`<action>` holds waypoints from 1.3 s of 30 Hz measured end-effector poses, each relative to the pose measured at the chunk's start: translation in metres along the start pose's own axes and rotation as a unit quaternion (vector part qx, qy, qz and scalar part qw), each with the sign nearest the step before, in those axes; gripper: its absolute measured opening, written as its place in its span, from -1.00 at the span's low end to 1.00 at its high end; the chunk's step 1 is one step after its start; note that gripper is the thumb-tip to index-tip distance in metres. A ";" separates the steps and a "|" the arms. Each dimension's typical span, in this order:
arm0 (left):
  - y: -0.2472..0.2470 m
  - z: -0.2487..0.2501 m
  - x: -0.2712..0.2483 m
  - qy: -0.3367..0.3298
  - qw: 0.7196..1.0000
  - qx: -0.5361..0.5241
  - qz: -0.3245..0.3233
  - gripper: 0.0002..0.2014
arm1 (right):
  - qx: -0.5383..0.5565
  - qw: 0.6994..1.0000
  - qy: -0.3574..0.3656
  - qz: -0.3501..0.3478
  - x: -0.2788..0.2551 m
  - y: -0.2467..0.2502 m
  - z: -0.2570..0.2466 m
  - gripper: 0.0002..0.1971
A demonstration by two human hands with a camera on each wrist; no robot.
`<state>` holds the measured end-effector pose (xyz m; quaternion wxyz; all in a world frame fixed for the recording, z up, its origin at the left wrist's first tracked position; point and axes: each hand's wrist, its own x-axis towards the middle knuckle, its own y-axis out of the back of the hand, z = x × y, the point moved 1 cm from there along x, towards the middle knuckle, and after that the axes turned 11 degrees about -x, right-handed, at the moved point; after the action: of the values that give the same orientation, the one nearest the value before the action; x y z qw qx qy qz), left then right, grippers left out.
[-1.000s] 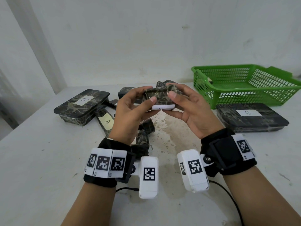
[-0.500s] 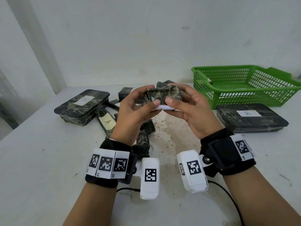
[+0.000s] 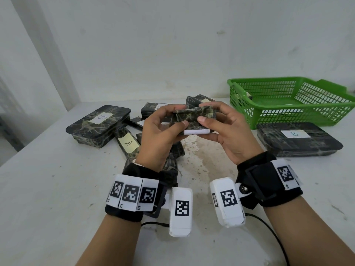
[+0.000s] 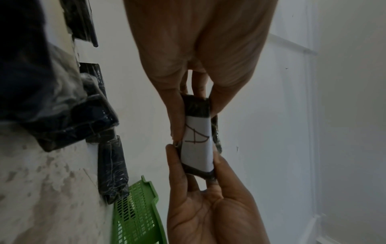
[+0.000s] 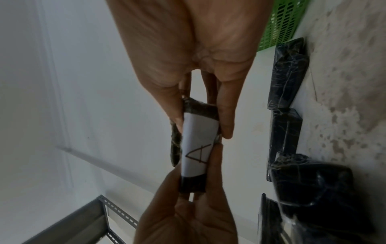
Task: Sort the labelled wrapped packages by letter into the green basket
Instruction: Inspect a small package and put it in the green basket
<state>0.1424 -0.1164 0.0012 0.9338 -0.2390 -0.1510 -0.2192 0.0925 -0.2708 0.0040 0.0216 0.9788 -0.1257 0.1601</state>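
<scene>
Both hands (image 3: 194, 131) raised together, fingers pinched inward

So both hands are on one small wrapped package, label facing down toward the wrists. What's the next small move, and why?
Probably release the left hand and carry the small package rightward with the right hand to the green basket. The wrist views show its label reads A, so the letter seems checked, and the basket stands open just to the right.

The green basket (image 3: 292, 101) stands open-topped, its interior almost bare. Just in front of it a flat B-labelled package (image 3: 299, 138) blocks the near approach. Left of the basket a heap of wrapped packages (image 3: 123, 131) crowds the table (image 3: 48, 189); bare tabletop lies nearer the person.
</scene>
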 end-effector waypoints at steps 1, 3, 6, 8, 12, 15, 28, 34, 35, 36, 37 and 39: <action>0.001 0.000 0.000 0.000 1.000 -0.002 0.003 -0.75 | 0.004 1.000 0.000 -0.004 0.000 -0.001 0.000 -0.77; 0.001 0.000 0.001 0.004 1.000 0.000 0.002 -0.74 | 0.015 1.000 0.003 -0.002 0.000 -0.001 0.001 -0.80; 0.001 -0.001 0.001 0.016 1.000 0.000 0.002 -0.59 | 0.009 1.000 0.021 0.014 0.000 0.000 0.000 -0.84; 0.002 -0.004 0.002 0.048 0.999 -0.017 0.013 -0.39 | 0.011 0.999 0.035 0.015 0.000 0.000 0.001 -0.83; 0.004 -0.004 0.005 0.097 0.993 -0.059 0.027 -0.30 | 0.014 0.998 0.068 0.008 0.002 0.000 0.003 -0.78; 0.001 -0.003 0.005 0.099 0.994 -0.046 0.020 -0.43 | 0.018 0.996 0.085 -0.006 0.003 0.001 0.003 -0.68; 0.005 -0.001 0.004 0.062 0.997 -0.055 0.013 -0.63 | 0.003 1.000 -0.009 0.002 0.002 0.002 0.000 -0.63; 0.004 0.000 0.003 0.035 0.999 -0.011 0.032 -0.85 | 0.002 1.000 -0.009 -0.028 0.001 0.000 0.000 -0.71; 0.005 0.000 0.003 0.032 0.999 -0.010 0.036 -0.87 | 0.003 0.999 -0.014 -0.033 0.001 -0.002 0.001 -0.70; 0.005 0.000 0.003 0.032 0.999 -0.010 0.035 -0.88 | 0.003 0.999 -0.019 -0.033 0.001 -0.003 0.001 -0.69; 0.005 0.001 0.003 0.033 0.999 -0.009 0.031 -0.89 | 0.002 0.999 -0.020 -0.026 0.001 -0.004 0.001 -0.68; 0.004 0.001 0.002 0.041 0.999 -0.017 0.023 -0.88 | -0.003 1.000 -0.014 -0.006 0.001 -0.003 0.002 -0.75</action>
<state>0.1458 -0.1134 0.0016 0.9400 -0.2486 -0.1030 -0.2097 0.0946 -0.2681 0.0021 0.0234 0.9816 -0.1205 0.1461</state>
